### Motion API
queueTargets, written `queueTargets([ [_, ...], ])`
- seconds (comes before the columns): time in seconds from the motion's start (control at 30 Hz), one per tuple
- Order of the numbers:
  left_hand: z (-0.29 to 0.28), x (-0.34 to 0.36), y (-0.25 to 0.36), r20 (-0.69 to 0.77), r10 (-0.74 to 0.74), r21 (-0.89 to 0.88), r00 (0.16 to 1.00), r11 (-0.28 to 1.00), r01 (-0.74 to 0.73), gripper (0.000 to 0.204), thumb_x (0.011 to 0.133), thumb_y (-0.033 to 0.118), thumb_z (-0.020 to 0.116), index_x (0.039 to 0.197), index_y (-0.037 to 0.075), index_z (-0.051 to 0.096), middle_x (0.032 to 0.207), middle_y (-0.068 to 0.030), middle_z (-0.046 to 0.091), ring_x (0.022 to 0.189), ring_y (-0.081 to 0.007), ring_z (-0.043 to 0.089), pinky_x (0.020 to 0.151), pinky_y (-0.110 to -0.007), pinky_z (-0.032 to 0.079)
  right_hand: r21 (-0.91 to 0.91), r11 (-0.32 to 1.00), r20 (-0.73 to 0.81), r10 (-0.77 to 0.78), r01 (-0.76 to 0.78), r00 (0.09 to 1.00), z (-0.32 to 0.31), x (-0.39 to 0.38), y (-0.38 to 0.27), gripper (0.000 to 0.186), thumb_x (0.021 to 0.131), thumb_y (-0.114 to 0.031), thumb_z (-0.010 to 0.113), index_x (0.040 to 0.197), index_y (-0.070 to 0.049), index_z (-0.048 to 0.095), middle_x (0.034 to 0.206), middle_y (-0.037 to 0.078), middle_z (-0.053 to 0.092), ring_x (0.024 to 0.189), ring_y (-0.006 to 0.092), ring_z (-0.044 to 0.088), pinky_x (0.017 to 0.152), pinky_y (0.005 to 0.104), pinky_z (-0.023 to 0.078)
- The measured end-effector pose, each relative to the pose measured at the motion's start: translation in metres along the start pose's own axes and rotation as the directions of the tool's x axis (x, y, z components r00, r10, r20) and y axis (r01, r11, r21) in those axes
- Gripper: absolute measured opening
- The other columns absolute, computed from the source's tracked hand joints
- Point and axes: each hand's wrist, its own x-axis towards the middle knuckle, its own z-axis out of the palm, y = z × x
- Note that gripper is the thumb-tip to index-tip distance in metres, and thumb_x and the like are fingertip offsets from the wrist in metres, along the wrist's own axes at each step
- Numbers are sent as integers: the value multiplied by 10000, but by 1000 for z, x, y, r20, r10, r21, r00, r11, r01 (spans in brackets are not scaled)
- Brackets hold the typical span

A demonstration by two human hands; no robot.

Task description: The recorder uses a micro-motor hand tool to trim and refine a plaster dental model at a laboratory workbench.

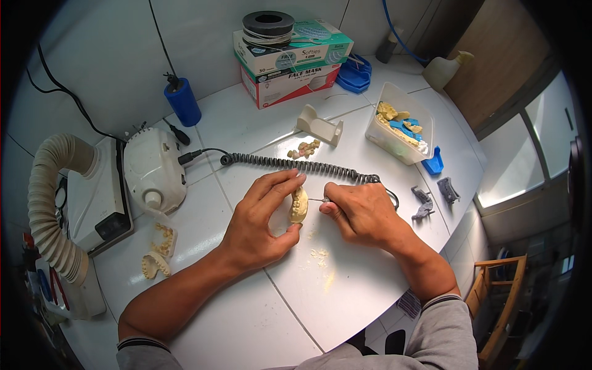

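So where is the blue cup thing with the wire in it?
In the head view, the blue cylindrical holder stands at the back left of the white table, against the wall, just behind the white motor control box.

There are two hands, the left hand (262, 216) and the right hand (361, 213). I count two stacked cardboard boxes (290, 61), two grey articulators (435, 196), two loose plaster casts (157, 253), one clear tub (401, 129), one coiled cable (302, 165) and one blue cup (183, 102).
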Motion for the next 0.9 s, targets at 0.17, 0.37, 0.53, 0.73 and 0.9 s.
queueTargets([
  [0.17,-1,-1,-2,-2,12,15,1000,1000,-12,775,747,32,816,1498,13,626,1499,-211,622,1345,-368,662,1143,-442,540,11,1000,21,5,-5,1000,-2,1,-2,346,1122,-411,577,998,-90,612,729,144,707,651,399,697,593,513,520],
  [0.37,-5,-2,-1,-19,33,24,999,999,-33,803,745,66,821,1509,-16,587,1439,-241,639,1277,-354,679,1104,-430,539,61,998,39,7,-9,999,-7,0,1,337,1122,-401,574,997,-90,614,731,159,702,698,423,704,626,540,530],
  [0.53,-3,0,-4,-20,28,6,999,1000,-28,791,759,100,827,1501,-37,588,1388,-231,662,1262,-336,680,1103,-421,529,2,996,6,87,-87,996,-3,1,9,355,1126,-415,557,1002,-91,629,734,162,710,714,436,709,650,558,533],
  [0.73,-7,3,-2,10,73,31,997,997,-73,767,774,131,839,1487,-38,612,1351,-215,662,1240,-320,675,1104,-430,521,14,983,-35,182,-181,983,-3,6,15,400,1131,-450,540,1001,-101,687,740,186,724,766,449,724,702,582,539],
  [0.9,-28,15,40,38,124,-8,992,992,-124,782,801,170,835,1508,-60,595,1386,-186,600,1275,-268,631,1141,-421,488,-14,971,-4,240,-240,971,-6,6,14,408,1131,-458,531,986,-107,679,752,179,725,758,448,717,699,585,531],
])
